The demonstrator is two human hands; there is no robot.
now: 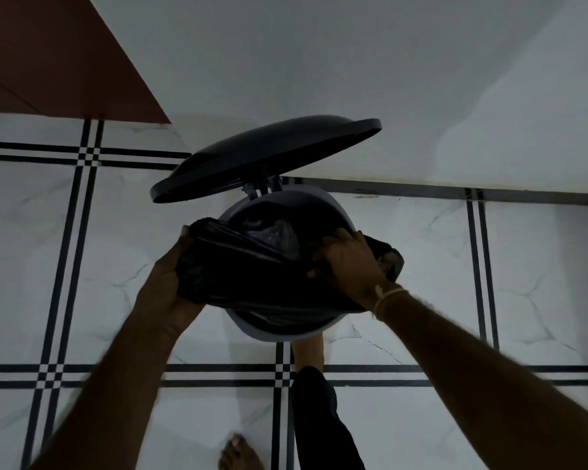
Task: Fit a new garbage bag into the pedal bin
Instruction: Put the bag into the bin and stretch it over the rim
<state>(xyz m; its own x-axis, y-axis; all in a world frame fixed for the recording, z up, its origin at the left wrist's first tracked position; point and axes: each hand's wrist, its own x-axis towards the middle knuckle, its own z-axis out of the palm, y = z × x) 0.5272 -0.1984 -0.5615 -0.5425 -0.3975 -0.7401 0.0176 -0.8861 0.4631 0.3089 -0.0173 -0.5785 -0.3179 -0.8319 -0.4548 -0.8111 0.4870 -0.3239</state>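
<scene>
A round grey pedal bin (333,212) stands on the floor by the wall, its dark lid (262,157) tipped up behind it. A black garbage bag (238,276) lies across the bin's mouth, partly pushed inside. My left hand (163,286) grips the bag's left side outside the rim. My right hand (350,262) holds the bag's edge at the right rim, fingers curled over it. A thread band circles the right wrist. My right foot (308,351) is under the bin's front, where the pedal is hidden.
The floor is white marble tile with black double lines (85,157). A white wall (421,96) rises close behind the bin. A red-brown panel (48,62) fills the upper left corner. My left bare foot (238,452) stands at the bottom edge.
</scene>
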